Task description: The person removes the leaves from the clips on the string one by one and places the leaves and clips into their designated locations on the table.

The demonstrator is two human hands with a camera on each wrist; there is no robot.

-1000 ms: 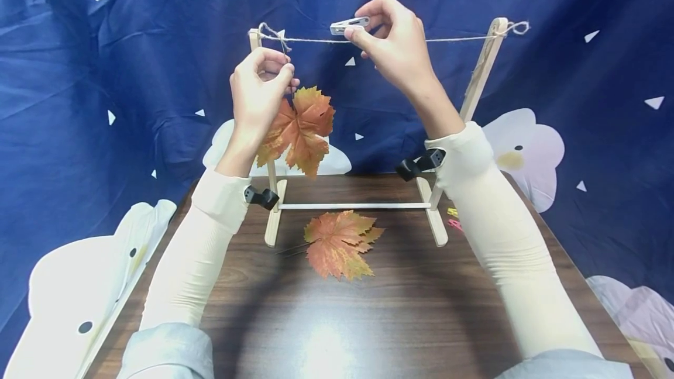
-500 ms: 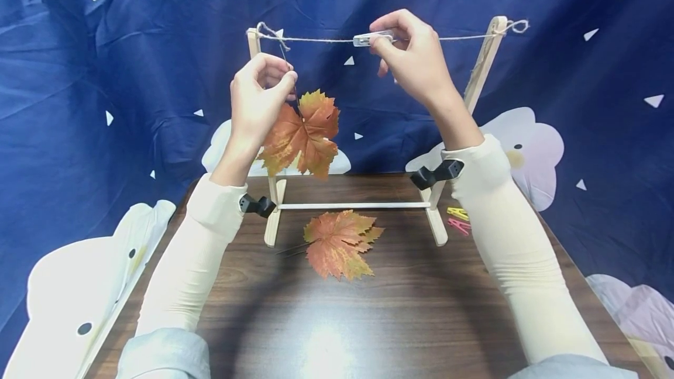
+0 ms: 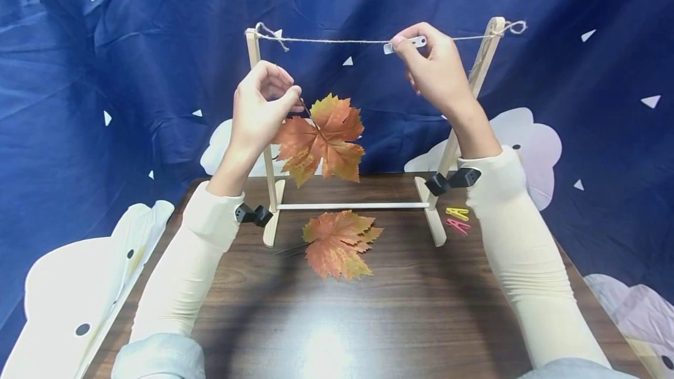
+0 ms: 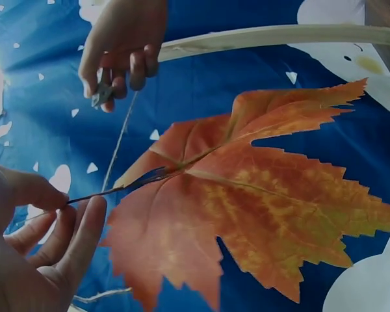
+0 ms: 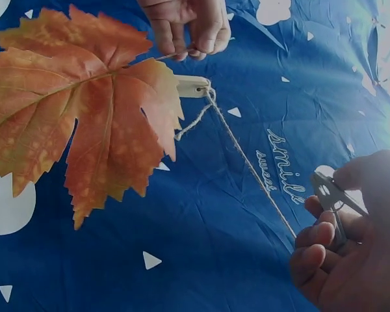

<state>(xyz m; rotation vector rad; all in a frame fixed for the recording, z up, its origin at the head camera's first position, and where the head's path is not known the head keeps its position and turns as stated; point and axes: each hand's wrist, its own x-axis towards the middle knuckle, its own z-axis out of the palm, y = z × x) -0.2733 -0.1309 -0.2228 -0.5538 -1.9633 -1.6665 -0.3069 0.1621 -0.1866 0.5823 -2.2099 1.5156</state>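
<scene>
In the head view my left hand [image 3: 260,107] pinches the thin stem of an orange maple leaf [image 3: 323,142] between thumb and fingers. The blade hangs tilted to the right, below the string. My right hand [image 3: 437,69] grips a pale clothespin [image 3: 419,42] right by the twine [image 3: 337,41], toward its right half. In the right wrist view the clothespin [image 5: 326,190] lies between thumb and fingers, and the twine [image 5: 253,172] runs to those fingers. Whether the clothespin touches the twine I cannot tell. The leaf [image 4: 247,188] and its stem fill much of the left wrist view.
A wooden stand with a left post [image 3: 270,174], a right post [image 3: 487,54] and a white crossbar [image 3: 353,206] carries the twine. On the brown table [image 3: 411,309] lie overlapping maple leaves [image 3: 339,244], a yellow clothespin [image 3: 457,213] and a pink clothespin [image 3: 458,226].
My right hand has moved right and down along the twine with the clothespin. The left hand has come down slightly, and its leaf has swung rightward, away from the left post.
</scene>
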